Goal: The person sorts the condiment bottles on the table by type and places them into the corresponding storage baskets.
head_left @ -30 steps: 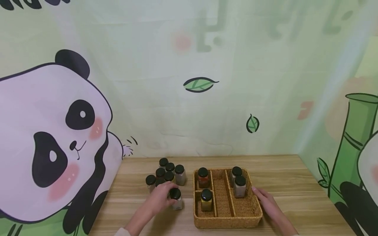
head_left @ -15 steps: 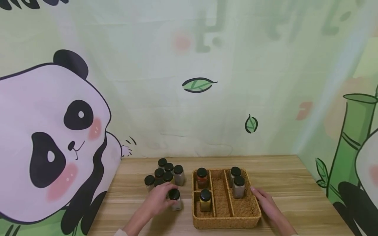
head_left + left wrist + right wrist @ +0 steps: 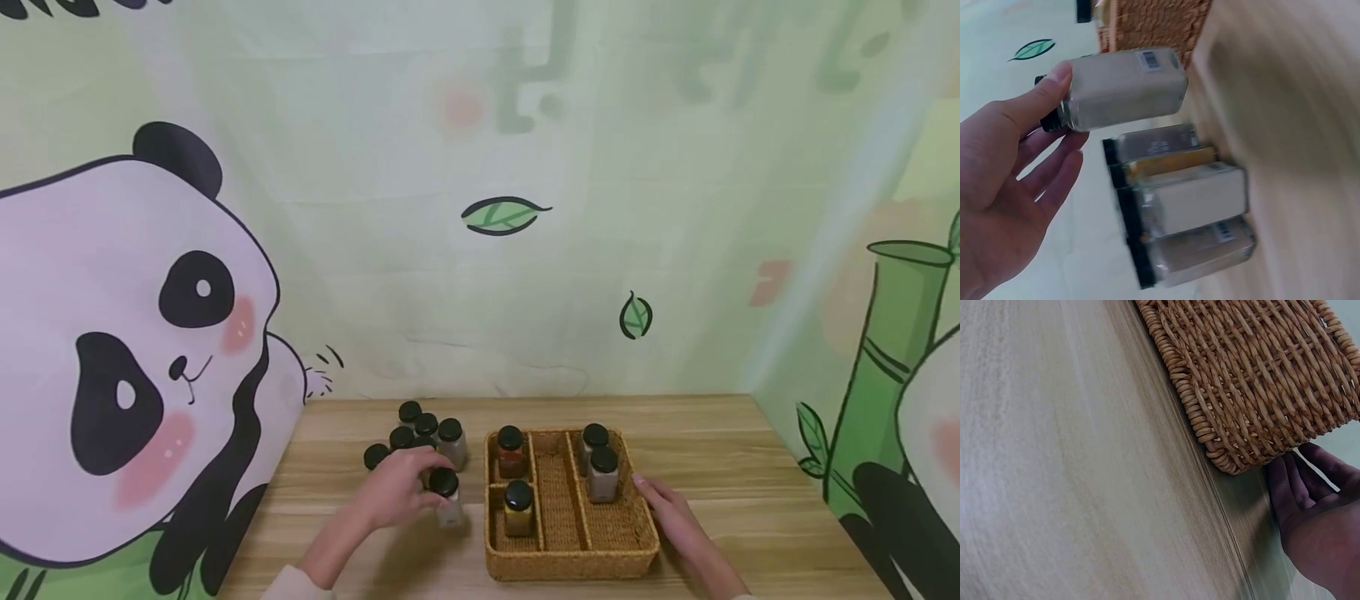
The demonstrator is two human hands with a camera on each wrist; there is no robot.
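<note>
My left hand (image 3: 397, 490) pinches a glass spice jar (image 3: 1125, 87) just below its black lid. Pale powder fills this jar, which in the left wrist view is tilted and off the table. To its right stands a wicker basket (image 3: 573, 565) with several compartments. Inside are a jar of red spice (image 3: 511, 458), a jar of yellow spice (image 3: 517, 521) and two greyish jars, one of them a front grey jar (image 3: 603, 483). My right hand (image 3: 678, 517) rests against the basket's right side. Its fingers (image 3: 1282, 487) look fairly straight at the wicker wall.
Behind my left hand several more black-lidded jars stand close together, including a grey jar (image 3: 452, 446); my hand partly hides some. Everything stands on a wooden table (image 3: 705, 442). A printed panda backdrop (image 3: 375, 208) rises behind the table's back edge.
My left hand has raised the jar slightly and shifted it a little to the right relative to the basket. My right hand stays at the basket's side.
</note>
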